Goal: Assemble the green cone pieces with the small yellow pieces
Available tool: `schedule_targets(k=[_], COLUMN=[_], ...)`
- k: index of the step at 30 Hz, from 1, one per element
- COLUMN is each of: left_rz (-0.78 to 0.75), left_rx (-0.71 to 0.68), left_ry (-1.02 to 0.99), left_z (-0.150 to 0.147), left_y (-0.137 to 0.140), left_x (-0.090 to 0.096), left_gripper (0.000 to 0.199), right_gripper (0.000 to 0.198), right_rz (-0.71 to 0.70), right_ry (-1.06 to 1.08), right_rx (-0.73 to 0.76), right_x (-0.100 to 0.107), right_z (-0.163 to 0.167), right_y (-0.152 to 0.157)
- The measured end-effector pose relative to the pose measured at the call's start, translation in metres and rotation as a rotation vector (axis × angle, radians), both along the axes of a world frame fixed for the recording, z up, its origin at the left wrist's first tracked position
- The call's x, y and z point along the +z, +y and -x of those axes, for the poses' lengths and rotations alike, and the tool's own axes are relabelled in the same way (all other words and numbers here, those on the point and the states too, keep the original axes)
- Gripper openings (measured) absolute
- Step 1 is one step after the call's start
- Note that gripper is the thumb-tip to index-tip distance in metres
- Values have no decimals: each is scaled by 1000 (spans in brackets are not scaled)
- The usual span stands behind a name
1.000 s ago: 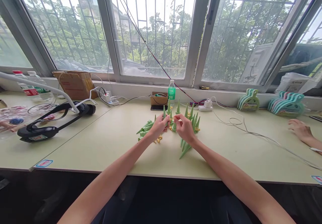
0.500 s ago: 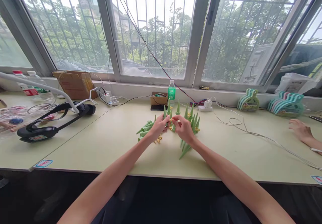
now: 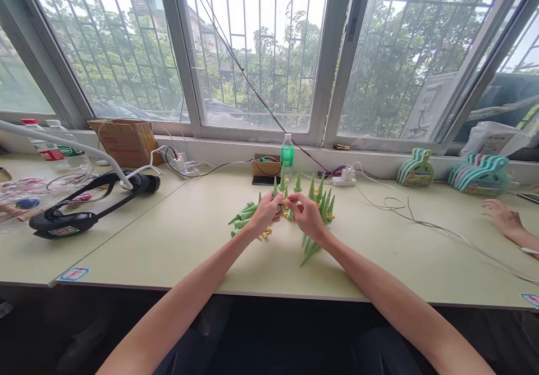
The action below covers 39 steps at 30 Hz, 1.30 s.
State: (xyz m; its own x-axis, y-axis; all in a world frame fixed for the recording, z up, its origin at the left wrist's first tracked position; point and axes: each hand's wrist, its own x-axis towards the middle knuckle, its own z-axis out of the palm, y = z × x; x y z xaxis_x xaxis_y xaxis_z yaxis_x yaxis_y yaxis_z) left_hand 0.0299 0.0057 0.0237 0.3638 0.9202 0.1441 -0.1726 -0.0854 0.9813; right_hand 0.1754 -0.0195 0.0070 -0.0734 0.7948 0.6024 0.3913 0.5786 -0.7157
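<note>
My left hand (image 3: 266, 211) and my right hand (image 3: 307, 216) meet over the middle of the table, fingertips pinched together. Between them is a small yellow piece (image 3: 285, 201), too small to make out fully. A pointed green cone (image 3: 275, 186) rises just behind my left fingers; whether that hand also grips it I cannot tell. Other green cones stand upright around my hands, one green cone (image 3: 298, 179) just beyond them. Several green cones (image 3: 244, 214) lie left of my left hand, and more lie beneath my right wrist. Loose yellow pieces (image 3: 265, 233) rest below my left hand.
A green-labelled bottle (image 3: 287, 155), an open cardboard box (image 3: 266, 167) and a dark phone stand behind the cones. On the left is a black headset (image 3: 84, 206). Cables (image 3: 410, 218) cross the right side, near another person's hand (image 3: 505, 219). Green fan-shaped items (image 3: 416, 168) stand by the window.
My two hands stay almost in place, with only a slight shift of the fingers around the yellow piece. The cones have not visibly moved.
</note>
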Motion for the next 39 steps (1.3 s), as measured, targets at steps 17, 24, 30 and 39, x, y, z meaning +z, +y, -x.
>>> schedule_targets(k=[17, 24, 30, 39], left_rz=[-28, -23, -23, -15], left_rx=[1, 4, 2, 0], left_ry=[24, 34, 33, 16], left_z=[0, 0, 0, 1], left_y=[-3, -6, -6, -6], left_x=[2, 4, 5, 5], left_gripper=[33, 34, 35, 34], right_gripper=[27, 30, 31, 29], right_rz=[4, 9, 15, 15], right_ry=[-1, 9, 11, 15], right_rx=[33, 50, 52, 64], right_x=[0, -2, -1, 0], right_z=[0, 0, 1, 0], right_y=[0, 1, 1, 0])
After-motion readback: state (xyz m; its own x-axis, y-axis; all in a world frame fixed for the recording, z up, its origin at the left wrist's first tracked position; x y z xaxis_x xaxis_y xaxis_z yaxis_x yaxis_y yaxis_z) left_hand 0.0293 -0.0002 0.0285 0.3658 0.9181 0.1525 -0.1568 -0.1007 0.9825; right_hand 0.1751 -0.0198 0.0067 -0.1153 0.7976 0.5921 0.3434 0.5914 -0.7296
